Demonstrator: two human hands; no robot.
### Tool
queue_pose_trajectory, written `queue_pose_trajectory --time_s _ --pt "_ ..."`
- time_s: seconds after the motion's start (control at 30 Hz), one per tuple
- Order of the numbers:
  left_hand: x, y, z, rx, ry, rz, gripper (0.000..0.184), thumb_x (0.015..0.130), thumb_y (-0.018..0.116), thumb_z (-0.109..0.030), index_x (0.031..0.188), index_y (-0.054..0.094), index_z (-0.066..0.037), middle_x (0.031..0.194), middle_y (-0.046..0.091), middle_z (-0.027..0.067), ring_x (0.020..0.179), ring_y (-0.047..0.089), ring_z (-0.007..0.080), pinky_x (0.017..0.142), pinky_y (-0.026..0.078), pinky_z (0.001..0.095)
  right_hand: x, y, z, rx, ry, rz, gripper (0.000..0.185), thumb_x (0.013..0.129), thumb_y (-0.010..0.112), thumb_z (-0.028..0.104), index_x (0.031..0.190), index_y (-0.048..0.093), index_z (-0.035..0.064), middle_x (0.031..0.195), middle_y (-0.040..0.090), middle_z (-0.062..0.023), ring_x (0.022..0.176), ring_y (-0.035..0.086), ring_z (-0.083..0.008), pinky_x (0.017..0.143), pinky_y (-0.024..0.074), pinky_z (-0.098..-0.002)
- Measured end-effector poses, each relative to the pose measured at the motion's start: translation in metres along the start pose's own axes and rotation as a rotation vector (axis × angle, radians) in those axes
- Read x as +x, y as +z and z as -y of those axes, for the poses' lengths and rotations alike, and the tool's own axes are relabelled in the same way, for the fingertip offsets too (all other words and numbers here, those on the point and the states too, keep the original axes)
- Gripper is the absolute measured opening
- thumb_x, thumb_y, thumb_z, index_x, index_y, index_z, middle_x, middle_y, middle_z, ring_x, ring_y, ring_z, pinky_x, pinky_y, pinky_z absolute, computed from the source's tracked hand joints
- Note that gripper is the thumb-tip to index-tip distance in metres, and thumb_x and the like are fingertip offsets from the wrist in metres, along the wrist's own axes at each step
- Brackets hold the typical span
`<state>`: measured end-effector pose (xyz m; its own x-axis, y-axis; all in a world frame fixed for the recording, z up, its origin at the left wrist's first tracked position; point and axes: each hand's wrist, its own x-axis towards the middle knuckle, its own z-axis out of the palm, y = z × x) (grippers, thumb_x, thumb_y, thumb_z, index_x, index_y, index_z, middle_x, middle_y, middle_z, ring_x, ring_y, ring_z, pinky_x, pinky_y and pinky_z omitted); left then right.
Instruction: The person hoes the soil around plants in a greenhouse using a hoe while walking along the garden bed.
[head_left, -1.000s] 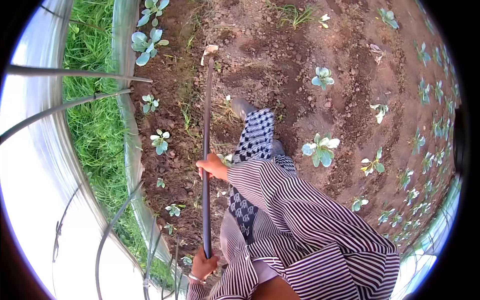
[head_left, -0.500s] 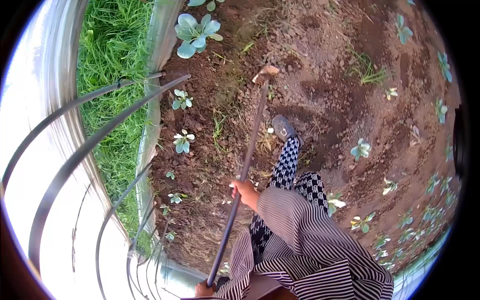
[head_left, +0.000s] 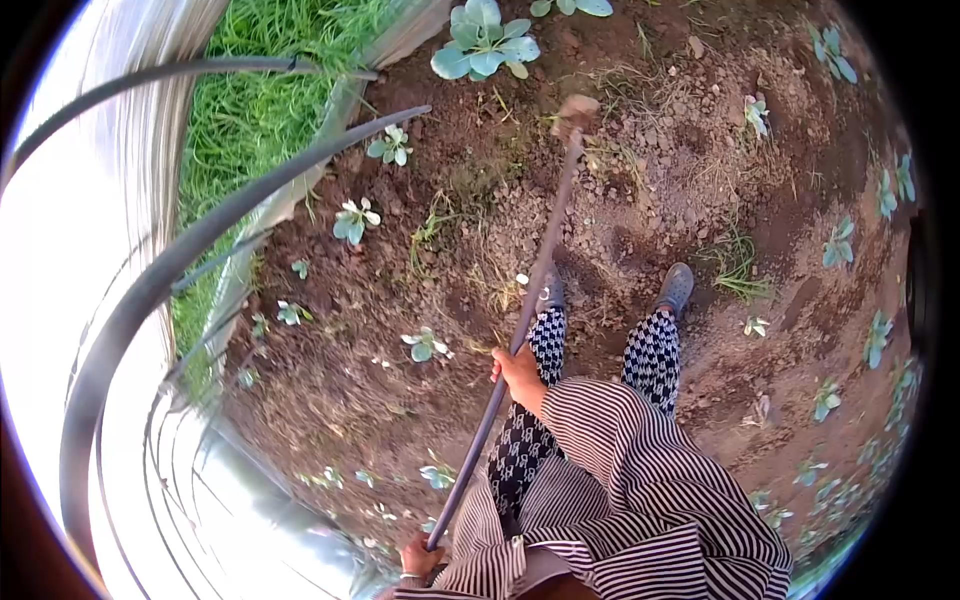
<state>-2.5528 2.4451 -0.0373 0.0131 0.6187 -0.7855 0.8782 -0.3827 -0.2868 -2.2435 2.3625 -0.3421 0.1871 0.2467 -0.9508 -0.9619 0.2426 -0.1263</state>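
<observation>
A long-handled hoe (head_left: 548, 225) runs slantwise across the picture, its soil-coloured head (head_left: 576, 115) at the top, blurred and over the brown soil. Around the middle of the handle is my right hand (head_left: 518, 372), its fingers wrapped on the shaft in front of my legs. Lower down, my left hand (head_left: 420, 555) is closed round the handle's rear end, partly cut off by the striped clothing. A large leafy seedling (head_left: 485, 42) grows left of the hoe head, and smaller seedlings (head_left: 355, 222) stand further left.
Curved dark hoops (head_left: 190, 240) and plastic sheeting (head_left: 130, 180) line the left side, with green grass (head_left: 270, 130) behind. My feet in grey clogs (head_left: 677, 288) stand on the soil. A grass tuft (head_left: 738, 265) and several seedlings (head_left: 840, 243) are at the right.
The view has swung, and the hoe head now shows further right in it. The handle is more slanted. My feet now appear apart, side by side. Both hands keep their hold.
</observation>
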Motion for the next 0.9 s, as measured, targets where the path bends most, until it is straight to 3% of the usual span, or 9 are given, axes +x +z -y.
queue_pose_trajectory --time_s 0.17,0.23,0.27,0.5,0.63,0.7,0.77,0.83,0.9 --pt "-0.018 0.110 0.004 0.027 0.044 -0.092 0.032 0.064 0.072 -0.031 0.086 0.066 -0.010 0.068 0.063 0.0147 0.069 0.064 0.0312 0.064 0.050 0.0411 -0.036 0.012 0.029 -0.189 -0.098 0.166 0.029 0.081 0.059 0.006 0.096 0.034 0.0025 0.061 0.048 -0.0047 0.042 0.047 -0.0117 0.036 0.0437 -0.0260" --pt "0.004 0.158 -0.010 -0.256 0.004 -0.058 0.024 0.066 0.072 -0.026 0.081 0.067 -0.009 0.068 0.065 0.0083 0.066 0.065 0.0231 0.063 0.050 0.0361 -0.042 0.024 0.060 -0.284 -0.210 0.294 0.028 0.082 0.059 0.008 0.095 0.035 0.0020 0.061 0.048 -0.0046 0.042 0.047 -0.0111 0.036 0.0435 -0.0247" --pt "0.015 0.174 -0.027 -0.336 0.022 -0.007 0.032 0.070 0.069 -0.028 0.092 0.065 -0.007 0.071 0.065 0.0130 0.068 0.065 0.0270 0.064 0.050 0.0371 -0.043 0.034 0.078 -0.332 -0.269 0.298 0.027 0.083 0.058 0.009 0.095 0.035 0.0015 0.060 0.048 -0.0041 0.042 0.047 -0.0109 0.035 0.0431 -0.0243" --pt "0.099 0.196 -0.245 -0.957 0.150 0.108 0.015 0.071 0.066 -0.003 0.083 0.057 -0.006 0.059 0.053 -0.0015 0.044 0.046 0.0063 0.037 0.036 0.0227 0.025 0.046 0.125 -0.654 -0.363 0.178 0.034 0.082 0.055 0.006 0.112 0.042 -0.0048 0.065 0.050 -0.0064 0.042 0.047 -0.0093 0.033 0.0443 -0.0214" --pt "0.081 0.188 -0.332 -1.374 -0.016 0.632 0.015 0.074 0.063 -0.008 0.084 0.053 -0.003 0.055 0.049 -0.0005 0.042 0.046 0.0099 0.037 0.036 0.0251 0.113 0.013 0.148 -0.962 -0.341 0.022 0.022 0.080 0.057 0.004 0.095 0.049 -0.0105 0.066 0.056 -0.0156 0.043 0.054 -0.0167 0.032 0.0414 -0.0291" --pt "0.048 0.176 -0.335 -1.422 -0.002 0.654 0.013 0.075 0.059 -0.005 0.085 0.051 -0.003 0.053 0.046 -0.0009 0.039 0.046 0.0103 0.034 0.035 0.0249 0.097 0.005 0.140 -1.057 -0.421 0.031 0.023 0.079 0.056 0.004 0.093 0.048 -0.0127 0.065 0.057 -0.0178 0.042 0.054 -0.0198 0.032 0.0414 -0.0323" --pt "0.020 0.188 -0.310 -1.033 -0.004 0.332 0.013 0.071 0.062 -0.010 0.077 0.053 -0.004 0.057 0.054 0.0048 0.043 0.050 0.0127 0.039 0.041 0.0285 0.069 -0.008 0.124 -0.936 -0.237 0.055 0.018 0.079 0.056 0.004 0.090 0.047 -0.0078 0.060 0.054 -0.0152 0.037 0.051 -0.0203 0.030 0.0400 -0.0345" --pt "0.005 0.189 -0.288 -0.958 -0.049 0.426 0.017 0.068 0.064 -0.015 0.076 0.055 -0.003 0.060 0.057 0.0071 0.049 0.054 0.0152 0.046 0.044 0.0308 0.066 -0.023 0.096 -0.743 -0.165 -0.032 0.019 0.076 0.057 0.001 0.092 0.048 -0.0016 0.061 0.053 -0.0091 0.037 0.049 -0.0152 0.027 0.0355 -0.0304" --pt "0.002 0.212 -0.287 -1.035 0.058 0.242 0.012 0.072 0.060 -0.003 0.072 0.049 -0.006 0.054 0.050 0.0018 0.037 0.045 0.0101 0.033 0.035 0.0246 0.058 -0.020 0.105 -0.687 -0.098 0.047 0.029 0.079 0.052 0.002 0.105 0.040 -0.0032 0.057 0.046 -0.0051 0.037 0.045 -0.0144 0.028 0.0366 -0.0305"
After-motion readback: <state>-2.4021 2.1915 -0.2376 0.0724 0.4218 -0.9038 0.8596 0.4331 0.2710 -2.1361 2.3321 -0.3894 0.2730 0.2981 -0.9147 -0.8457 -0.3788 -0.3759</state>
